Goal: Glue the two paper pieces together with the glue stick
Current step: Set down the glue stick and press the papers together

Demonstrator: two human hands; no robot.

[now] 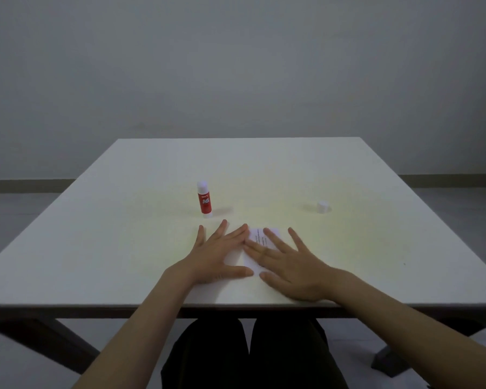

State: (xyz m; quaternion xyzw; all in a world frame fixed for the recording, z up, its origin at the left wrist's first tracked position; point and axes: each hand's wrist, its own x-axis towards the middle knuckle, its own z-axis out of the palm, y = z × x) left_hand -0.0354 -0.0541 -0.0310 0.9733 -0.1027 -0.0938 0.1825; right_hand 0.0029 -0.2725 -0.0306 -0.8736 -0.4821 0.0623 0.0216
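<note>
Both hands — left hand (218,255), right hand (289,266) — flat on paper (260,240).

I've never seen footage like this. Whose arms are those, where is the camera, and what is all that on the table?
There is no machine here: a person wears a camera on the head, looking forward and down, so you see their own arms. The left hand and right hand lie flat, fingers spread, pressing down on the paper, which has small print on it. Neither hand holds anything. On the white table a red glue stick stands upright beyond the left hand. Its white cap appears to sit apart, far to the right.
</note>
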